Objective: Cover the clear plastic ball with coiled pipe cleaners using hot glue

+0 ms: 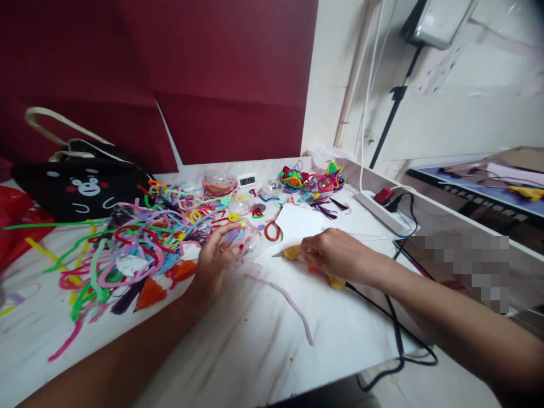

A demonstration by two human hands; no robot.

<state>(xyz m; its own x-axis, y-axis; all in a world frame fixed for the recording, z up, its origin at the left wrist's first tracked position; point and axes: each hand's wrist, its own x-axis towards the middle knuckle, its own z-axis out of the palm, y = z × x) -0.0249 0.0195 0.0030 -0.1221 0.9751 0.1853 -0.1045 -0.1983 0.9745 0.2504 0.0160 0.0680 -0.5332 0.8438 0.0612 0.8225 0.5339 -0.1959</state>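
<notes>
Cupping a clear ball (246,245) with colored strands on it, the left hand (215,260) holds its fingers (224,231) partly open and curved around the near and left sides of the ball, toward the middle of the surface (221,357). The right hand (334,252) has its fingers closed around the yellow body of a glue gun (290,253), whose metal tip points toward the left edge, near the ball but apart from it. A black cord runs from the glue gun over the right edge. Between the two hands, a little toward the far edge, lie a white sheet (300,224) and a brown-orange loop (272,231). One pale purple fuzzy stem (293,303) lies curved toward the near edge. A tangled pile of colored fuzzy stems (140,243) spreads over the left part of the surface, with orange tassels (151,293) at its near side and a black bag (80,190) with a bear face behind it. Along the far edge stand a small digital timer (246,181) and, further right, two colorful wrapped balls (294,178). Dark tassels (325,209) lie just in front of these, and a white power strip (382,212) lies by the right edge, near the far right corner.
</notes>
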